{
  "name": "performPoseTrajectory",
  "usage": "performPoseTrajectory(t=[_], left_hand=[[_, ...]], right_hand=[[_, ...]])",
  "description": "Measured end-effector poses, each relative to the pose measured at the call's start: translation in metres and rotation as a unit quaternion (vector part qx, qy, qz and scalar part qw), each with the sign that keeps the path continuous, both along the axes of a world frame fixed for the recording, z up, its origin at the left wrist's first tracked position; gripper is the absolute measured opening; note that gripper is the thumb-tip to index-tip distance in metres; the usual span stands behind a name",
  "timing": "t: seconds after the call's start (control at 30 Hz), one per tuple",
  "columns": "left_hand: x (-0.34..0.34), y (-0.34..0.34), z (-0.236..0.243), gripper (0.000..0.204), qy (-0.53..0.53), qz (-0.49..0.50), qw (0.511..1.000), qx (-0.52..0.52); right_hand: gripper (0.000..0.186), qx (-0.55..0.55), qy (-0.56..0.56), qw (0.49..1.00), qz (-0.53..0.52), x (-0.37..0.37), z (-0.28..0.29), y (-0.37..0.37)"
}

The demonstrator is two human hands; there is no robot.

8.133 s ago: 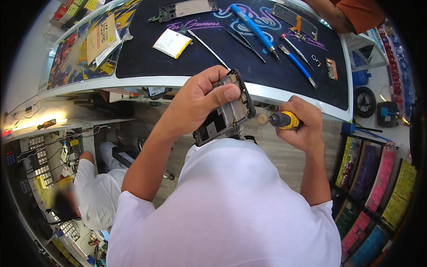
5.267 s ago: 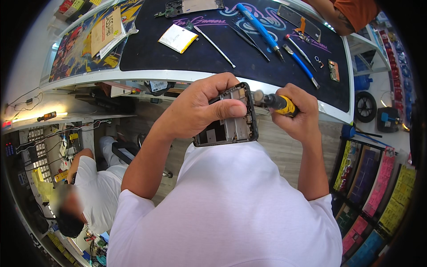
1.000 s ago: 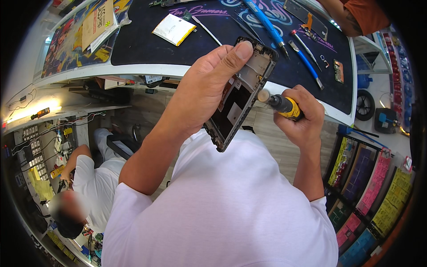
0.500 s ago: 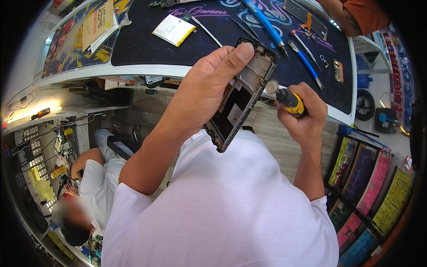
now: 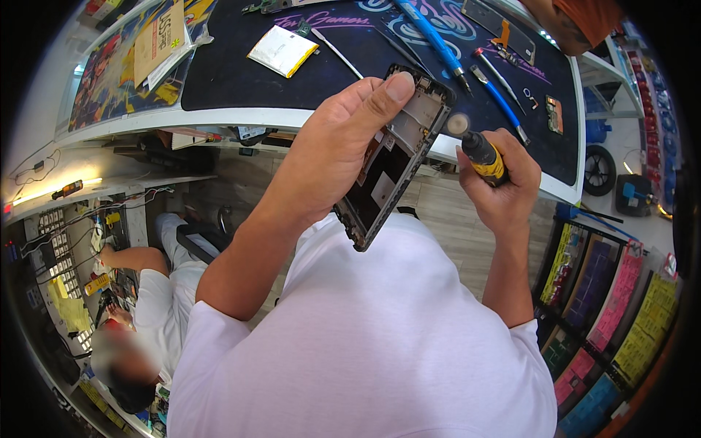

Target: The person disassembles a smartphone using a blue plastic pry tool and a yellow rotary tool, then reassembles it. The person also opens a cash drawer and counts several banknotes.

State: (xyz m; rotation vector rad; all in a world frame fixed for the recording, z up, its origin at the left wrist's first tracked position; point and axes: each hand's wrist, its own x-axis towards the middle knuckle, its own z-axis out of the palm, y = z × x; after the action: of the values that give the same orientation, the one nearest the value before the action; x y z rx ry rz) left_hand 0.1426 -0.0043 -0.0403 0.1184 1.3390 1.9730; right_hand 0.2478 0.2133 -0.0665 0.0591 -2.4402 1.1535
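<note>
My left hand (image 5: 321,153) grips a black phone frame (image 5: 387,182), held tilted above the bench's front edge, thumb over its upper end and metal interior showing. In my right hand (image 5: 507,201) is a yellow-and-black rotary tool (image 5: 483,157); its round tip (image 5: 458,124) sits just right of the frame's upper edge, apparently not touching. Behind them on the dark mat (image 5: 241,87) lie a white battery pack (image 5: 281,51), a thin metal stick (image 5: 337,53), tweezers (image 5: 400,45), a blue pen-like tool (image 5: 431,36), blue and silver hand tools (image 5: 498,102) and a small board (image 5: 554,114).
A white-edged bench (image 5: 139,125) spans the top, with papers (image 5: 157,51) at left. A person in orange (image 5: 580,22) is at top right. A co-worker in white (image 5: 168,306) works at a lower-left counter. Coloured bins (image 5: 606,299) stand at right.
Since the oldest frame, the phone frame has risen and moved right. Over the last second, the rotary tool shifted up and rightward while the frame stayed almost still. The co-worker's arm moved.
</note>
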Motion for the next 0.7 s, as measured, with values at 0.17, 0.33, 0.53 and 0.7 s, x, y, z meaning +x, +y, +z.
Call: performPoseTrajectory(t=[0.17, 0.33, 0.53, 0.7], left_hand=[[-0.0005, -0.0031, -0.0011, 0.041, 0.002, -0.018, 1.000, 0.003], [0.0006, -0.0027, -0.0018, 0.041, 0.003, -0.005, 1.000, 0.002], [0.0006, -0.0030, -0.0013, 0.042, 0.012, -0.006, 1.000, -0.009], [-0.0007, -0.0016, -0.0016, 0.053, 0.019, 0.000, 1.000, -0.003]], right_hand=[[0.030, 0.002, -0.005, 1.000, 0.026, 0.0008, 0.0017, -0.0005], [0.034, 0.020, 0.016, 1.000, -0.007, -0.0039, 0.0033, 0.0014], [0.034, 0.026, 0.007, 0.999, 0.022, -0.0030, 0.0062, 0.0038], [0.034, 0.023, 0.021, 0.999, 0.006, -0.0038, 0.0056, 0.0058]])
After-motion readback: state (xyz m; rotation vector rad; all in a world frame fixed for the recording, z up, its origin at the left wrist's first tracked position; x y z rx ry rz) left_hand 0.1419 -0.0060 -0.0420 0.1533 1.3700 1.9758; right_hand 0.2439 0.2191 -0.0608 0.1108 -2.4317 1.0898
